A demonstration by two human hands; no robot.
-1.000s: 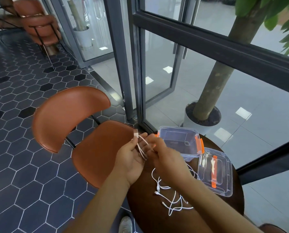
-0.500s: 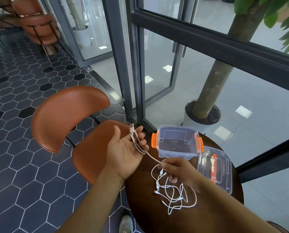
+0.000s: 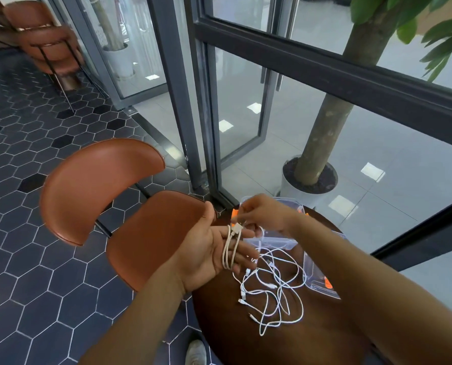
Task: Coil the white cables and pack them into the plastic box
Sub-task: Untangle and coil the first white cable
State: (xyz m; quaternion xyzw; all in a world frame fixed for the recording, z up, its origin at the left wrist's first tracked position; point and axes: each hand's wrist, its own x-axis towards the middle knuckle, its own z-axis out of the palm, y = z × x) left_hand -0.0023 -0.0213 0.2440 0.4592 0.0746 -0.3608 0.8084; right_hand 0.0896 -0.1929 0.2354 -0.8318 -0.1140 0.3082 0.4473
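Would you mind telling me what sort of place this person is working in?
Probably a café or lobby seating area: a small round table with brown padded chairs, hexagon floor tiles, and glass doors beside a potted tree.

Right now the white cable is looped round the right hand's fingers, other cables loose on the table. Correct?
No: head view shows the white cable looped round the fingers of the left hand; the right hand pinches it. The other cables do lie loose on the table.

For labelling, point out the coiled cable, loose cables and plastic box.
coiled cable [image 3: 227, 252], head view, its wound loops
loose cables [image 3: 273, 286], head view, tangle's middle
plastic box [image 3: 280, 241], head view, front wall
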